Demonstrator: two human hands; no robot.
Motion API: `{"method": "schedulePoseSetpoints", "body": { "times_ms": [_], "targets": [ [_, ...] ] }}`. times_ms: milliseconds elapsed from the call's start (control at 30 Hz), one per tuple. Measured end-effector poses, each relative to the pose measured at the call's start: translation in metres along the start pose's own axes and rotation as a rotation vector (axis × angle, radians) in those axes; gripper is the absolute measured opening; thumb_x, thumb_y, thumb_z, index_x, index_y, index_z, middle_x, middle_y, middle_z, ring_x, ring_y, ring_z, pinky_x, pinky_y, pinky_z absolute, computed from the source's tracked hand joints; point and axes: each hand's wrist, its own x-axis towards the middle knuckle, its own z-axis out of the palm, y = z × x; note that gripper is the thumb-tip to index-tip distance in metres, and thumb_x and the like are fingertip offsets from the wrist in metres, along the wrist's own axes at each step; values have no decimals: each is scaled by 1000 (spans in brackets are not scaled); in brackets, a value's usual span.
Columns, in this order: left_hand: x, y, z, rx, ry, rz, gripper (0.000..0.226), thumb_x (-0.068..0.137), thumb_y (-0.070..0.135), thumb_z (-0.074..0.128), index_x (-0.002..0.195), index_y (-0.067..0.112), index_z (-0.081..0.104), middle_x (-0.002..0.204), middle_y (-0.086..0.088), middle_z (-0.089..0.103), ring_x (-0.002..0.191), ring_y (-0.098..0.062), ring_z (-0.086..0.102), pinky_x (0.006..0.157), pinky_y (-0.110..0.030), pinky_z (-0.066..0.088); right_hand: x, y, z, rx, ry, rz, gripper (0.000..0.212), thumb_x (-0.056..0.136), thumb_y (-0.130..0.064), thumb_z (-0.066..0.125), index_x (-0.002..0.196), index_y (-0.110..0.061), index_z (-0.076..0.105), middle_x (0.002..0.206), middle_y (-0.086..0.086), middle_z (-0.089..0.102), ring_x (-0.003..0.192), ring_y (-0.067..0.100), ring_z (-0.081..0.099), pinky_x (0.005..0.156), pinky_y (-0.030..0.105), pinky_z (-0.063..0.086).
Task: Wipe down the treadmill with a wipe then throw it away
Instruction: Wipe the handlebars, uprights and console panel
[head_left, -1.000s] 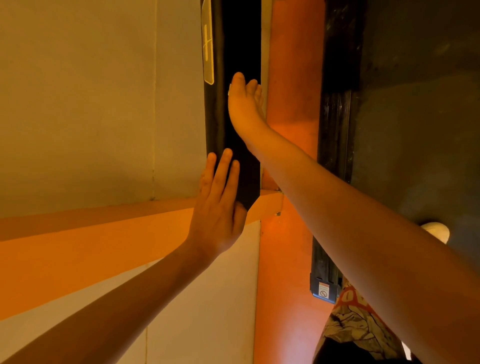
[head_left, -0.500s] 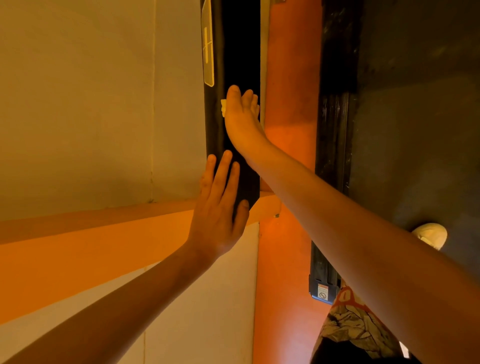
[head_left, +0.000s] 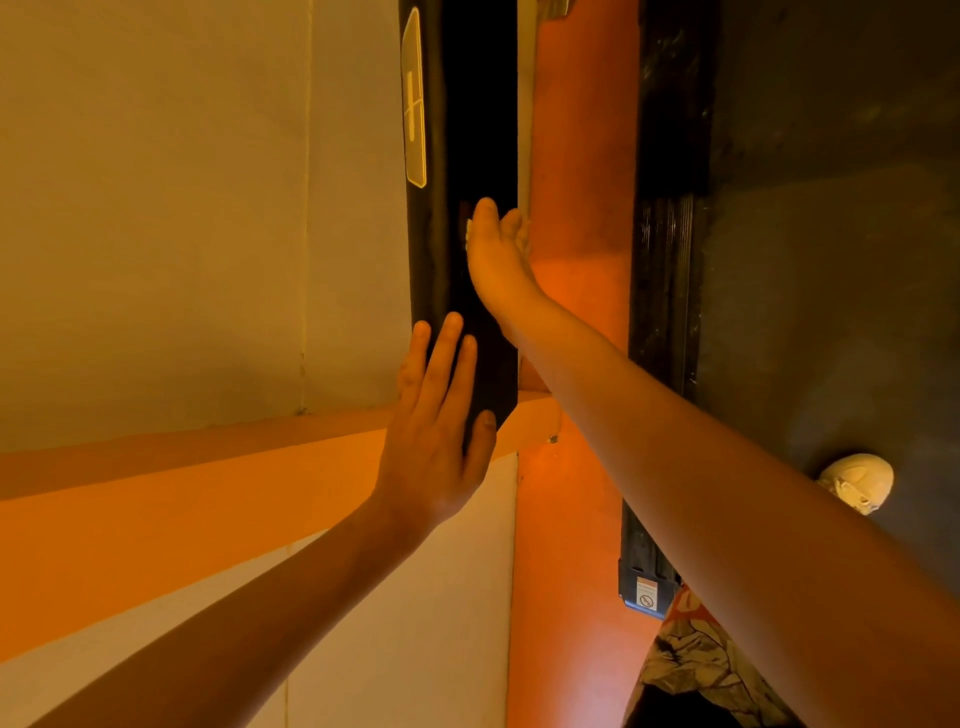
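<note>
The black treadmill rail (head_left: 478, 104) is touched at its near end by the left hand (head_left: 431, 441), fingers laid straight and flat, nothing grasped. Just beyond it on the same rail the right hand (head_left: 498, 260) is pressed over the wipe (head_left: 468, 231), seen only as a pale sliver at that hand's left edge; whether its fingers are curled round it cannot be told.

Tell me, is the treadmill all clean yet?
Not yet. Nothing shows which parts are already wiped. Right now the right hand presses the wipe on the black treadmill bar, and the left hand rests flat on its lower end. Left to do: finish wiping, then throw the wipe away; no bin shows.
</note>
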Motion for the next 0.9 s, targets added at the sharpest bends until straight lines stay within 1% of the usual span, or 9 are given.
{"method": "schedulePoseSetpoints", "body": {
  "times_ms": [100,233,333,433,533,600,700,767,900],
  "targets": [
    [0,0,0,5,1,-3,62,101,23,48,154,-5,31,167,-16,16,156,-41,7,127,-49,16,-4,-4,4,30,22,97,67,111,-45,18,164,-8,-2,172,11,-6,158,26,-5,128,47,0],
    [1,0,0,-21,-8,-26,64,100,23,46,157,1,25,169,-11,12,157,-38,4,128,-44,11,-19,-6,18,35,-23,39,67,111,-47,18,163,-12,-5,172,9,-8,158,25,-7,126,46,-1],
    [0,0,0,-2,-13,-21,64,101,24,47,156,0,26,168,-11,12,157,-38,4,128,-46,13,-14,-3,11,27,-25,23,74,106,-54,20,164,-11,1,172,9,-3,159,25,-2,126,47,2],
    [0,-1,-2,7,-30,-12,63,102,26,45,156,0,26,169,-12,11,157,-39,5,127,-46,14,-13,0,3,14,-58,25,67,111,-47,17,162,-13,-10,171,6,-15,158,22,-13,125,44,-4],
    [-1,-4,-13,-2,-112,8,64,105,31,41,159,4,19,172,-2,0,158,-34,-1,128,-38,6,-21,10,-1,13,-101,-29,65,112,-46,16,162,-16,-12,171,2,-18,157,18,-16,124,40,-6],
    [2,-12,-26,-21,-180,39,63,107,32,39,160,8,17,172,4,0,159,-28,-1,128,-33,5,-25,16,-3,30,-111,-59,65,111,-47,17,162,-17,-11,171,0,-18,156,15,-16,123,37,-6],
    [18,-36,-49,58,-260,141,58,108,32,36,160,11,21,170,3,12,159,-21,7,128,-36,9,-26,21,0,71,-93,-76,65,111,-46,18,163,-18,-10,171,-1,-17,156,14,-15,123,34,-6],
    [37,-53,-60,155,-303,243,58,107,32,36,159,11,23,168,-1,19,158,-19,10,128,-39,10,-28,22,1,99,-72,-88,65,111,-47,19,163,-19,-10,171,-2,-16,156,13,-14,122,33,-6],
    [64,-65,-68,237,-356,369,62,106,36,40,159,9,22,168,-7,20,158,-22,11,128,-40,12,-29,25,2,116,-68,-94,65,111,-48,20,163,-20,-8,171,-3,-16,156,12,-15,122,34,-5]
  ]
}}
